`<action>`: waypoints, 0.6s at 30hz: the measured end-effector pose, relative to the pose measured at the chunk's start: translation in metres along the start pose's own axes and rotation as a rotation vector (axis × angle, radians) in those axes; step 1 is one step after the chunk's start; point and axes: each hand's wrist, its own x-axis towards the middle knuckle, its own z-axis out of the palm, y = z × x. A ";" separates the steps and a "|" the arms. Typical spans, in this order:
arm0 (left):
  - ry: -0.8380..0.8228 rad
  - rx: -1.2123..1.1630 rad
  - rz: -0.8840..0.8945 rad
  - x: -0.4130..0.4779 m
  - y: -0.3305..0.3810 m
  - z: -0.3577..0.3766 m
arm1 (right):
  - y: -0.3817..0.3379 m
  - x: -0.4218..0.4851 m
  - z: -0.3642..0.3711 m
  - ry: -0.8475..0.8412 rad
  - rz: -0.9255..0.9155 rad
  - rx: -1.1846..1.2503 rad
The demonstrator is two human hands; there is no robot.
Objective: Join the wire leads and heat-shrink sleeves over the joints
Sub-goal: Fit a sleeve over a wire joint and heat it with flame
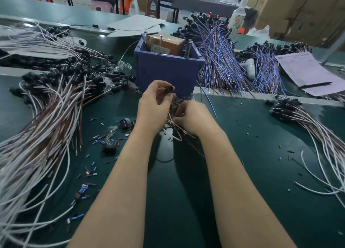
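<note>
My left hand [154, 107] grips a small black socket [170, 89] between thumb and fingers, just in front of the purple bin. Thin white and brown wire leads [174, 130] run down from it between both hands. My right hand [193, 117] pinches those leads close to the left hand, fingers curled inward. The joint itself is hidden behind my fingers. Short blue, brown and white sleeve pieces [87, 173] lie scattered on the green mat [177, 191] to the left.
A purple bin [168, 70] holding a brown box stands right behind my hands. Big bundles of white-brown leads [46, 126] lie left, blue-brown ones [220, 61] behind right, more white leads [317, 132] far right. A paper sheet [308, 70] lies at the right.
</note>
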 end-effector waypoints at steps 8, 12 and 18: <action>-0.003 -0.066 0.012 0.001 -0.003 0.001 | 0.009 0.004 -0.014 0.297 -0.054 0.507; -0.012 -0.045 0.010 0.001 -0.004 0.002 | 0.004 -0.002 -0.025 0.280 -0.227 0.679; -0.022 0.001 0.038 0.001 -0.003 0.002 | -0.002 -0.005 -0.029 0.297 -0.282 0.556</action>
